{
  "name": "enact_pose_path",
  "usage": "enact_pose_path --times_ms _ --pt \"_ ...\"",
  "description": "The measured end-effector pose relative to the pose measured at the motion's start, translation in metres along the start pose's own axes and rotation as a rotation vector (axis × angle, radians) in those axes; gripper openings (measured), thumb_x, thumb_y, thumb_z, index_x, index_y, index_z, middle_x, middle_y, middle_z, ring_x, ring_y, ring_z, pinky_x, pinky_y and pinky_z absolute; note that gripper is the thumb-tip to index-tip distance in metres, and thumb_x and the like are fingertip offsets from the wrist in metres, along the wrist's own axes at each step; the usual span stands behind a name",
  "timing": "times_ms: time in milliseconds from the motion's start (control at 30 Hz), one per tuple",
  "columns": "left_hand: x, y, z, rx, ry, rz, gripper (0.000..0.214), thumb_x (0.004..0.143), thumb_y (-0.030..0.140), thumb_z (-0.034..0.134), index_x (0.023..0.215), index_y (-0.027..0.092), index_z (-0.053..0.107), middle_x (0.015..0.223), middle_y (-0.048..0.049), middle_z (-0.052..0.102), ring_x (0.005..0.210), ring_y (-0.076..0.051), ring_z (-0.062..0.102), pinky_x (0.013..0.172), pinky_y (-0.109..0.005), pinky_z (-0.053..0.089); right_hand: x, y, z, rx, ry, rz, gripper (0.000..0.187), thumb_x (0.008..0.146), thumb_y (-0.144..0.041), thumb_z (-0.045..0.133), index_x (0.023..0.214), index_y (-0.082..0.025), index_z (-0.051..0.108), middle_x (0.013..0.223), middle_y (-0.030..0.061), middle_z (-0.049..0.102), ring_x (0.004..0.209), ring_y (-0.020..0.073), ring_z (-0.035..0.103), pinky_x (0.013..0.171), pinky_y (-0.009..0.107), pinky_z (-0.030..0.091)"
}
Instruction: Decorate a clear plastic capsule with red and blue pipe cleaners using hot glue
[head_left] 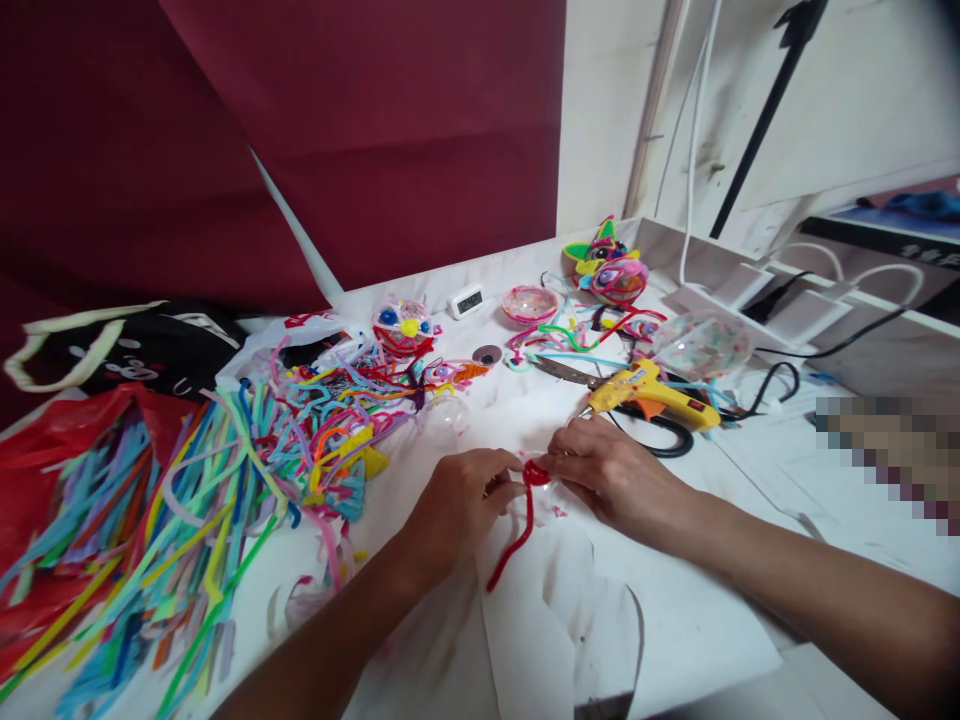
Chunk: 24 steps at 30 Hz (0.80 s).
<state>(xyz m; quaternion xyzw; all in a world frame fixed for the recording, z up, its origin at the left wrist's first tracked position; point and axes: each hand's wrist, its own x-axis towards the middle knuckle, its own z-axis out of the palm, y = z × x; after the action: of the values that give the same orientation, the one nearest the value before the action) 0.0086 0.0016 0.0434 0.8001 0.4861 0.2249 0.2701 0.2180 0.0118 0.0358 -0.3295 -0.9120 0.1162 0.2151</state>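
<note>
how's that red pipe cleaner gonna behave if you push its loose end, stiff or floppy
The red pipe cleaner would probably bend easily rather than stay rigid: one end is coiled and its loose tail curves. It looks thin, so it's likely very light. Its fuzzy surface suggests it shouldn't be slippery.

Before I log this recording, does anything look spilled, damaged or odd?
Yes. At left, loose pipe cleaners sprawl beyond the red bag in a tangle. Behind, the maroon backdrop parts in a slanted, pale gap; I can't tell whether it's torn.
</note>
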Motion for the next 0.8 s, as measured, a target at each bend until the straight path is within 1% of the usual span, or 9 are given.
enact_pose_path --times_ms 167,267,400,500,567,633,800 --pt "0.001 0.000 -0.002 0.055 0.026 0.057 0.024 0.080 0.014 0.064 0.103 0.019 0.067 0.072 0.0003 0.068 0.058 -0.011 0.060 0.059 -0.021 0.047 0.000 -0.001 -0.001 -0.005 -0.001 0.000 0.024 0.089 -0.010 0.044 0.087 -0.016 0.068 0.082 0.0068 0.059 0.080 0.0176 0.050 0.071 0.035 0.033" --pt "0.001 -0.001 -0.004 0.052 0.008 0.091 0.021 0.082 0.014 0.062 0.101 0.020 0.068 0.076 -0.0003 0.069 0.060 -0.010 0.061 0.060 -0.021 0.047 0.000 -0.001 0.000 -0.009 0.002 -0.001 0.024 0.089 -0.010 0.045 0.085 -0.016 0.068 0.082 0.0067 0.058 0.080 0.0174 0.050 0.071 0.034 0.034" --pt "0.003 -0.004 -0.007 0.043 -0.003 0.142 0.016 0.084 0.012 0.058 0.095 0.019 0.068 0.077 -0.0008 0.069 0.064 -0.011 0.062 0.062 -0.020 0.047 0.000 0.000 0.000 -0.004 0.015 -0.011 0.025 0.090 -0.010 0.044 0.088 -0.016 0.068 0.082 0.0068 0.058 0.080 0.0175 0.050 0.071 0.035 0.034" --pt "0.005 -0.008 -0.010 0.092 -0.053 0.264 0.015 0.088 0.016 0.054 0.091 0.017 0.068 0.080 -0.0029 0.068 0.068 -0.011 0.062 0.063 -0.020 0.047 0.000 0.000 0.000 0.000 0.012 -0.015 0.025 0.090 -0.011 0.044 0.091 -0.017 0.069 0.081 0.0067 0.058 0.080 0.0175 0.050 0.071 0.035 0.034" --pt "0.006 -0.011 -0.013 0.134 -0.099 0.366 0.018 0.090 0.018 0.050 0.092 0.018 0.068 0.086 -0.0044 0.068 0.070 -0.011 0.062 0.064 -0.019 0.047 0.000 0.000 0.000 -0.004 0.007 -0.009 0.025 0.090 -0.011 0.044 0.091 -0.017 0.069 0.081 0.0067 0.058 0.080 0.0175 0.050 0.071 0.035 0.034" --pt "0.006 -0.014 -0.015 0.172 -0.121 0.438 0.020 0.091 0.017 0.048 0.096 0.019 0.067 0.091 -0.0050 0.068 0.073 -0.010 0.063 0.064 -0.018 0.047 0.000 0.000 -0.001 -0.009 0.002 -0.003 0.025 0.090 -0.011 0.044 0.090 -0.017 0.069 0.082 0.0068 0.058 0.080 0.0176 0.050 0.071 0.035 0.034" --pt "0.006 -0.018 -0.014 0.263 -0.091 0.530 0.020 0.091 0.015 0.049 0.097 0.020 0.067 0.092 -0.0041 0.068 0.077 -0.009 0.064 0.066 -0.017 0.047 0.000 -0.001 0.000 -0.005 -0.002 -0.002 0.025 0.090 -0.011 0.045 0.092 -0.017 0.068 0.082 0.0063 0.059 0.080 0.0175 0.051 0.071 0.035 0.034"
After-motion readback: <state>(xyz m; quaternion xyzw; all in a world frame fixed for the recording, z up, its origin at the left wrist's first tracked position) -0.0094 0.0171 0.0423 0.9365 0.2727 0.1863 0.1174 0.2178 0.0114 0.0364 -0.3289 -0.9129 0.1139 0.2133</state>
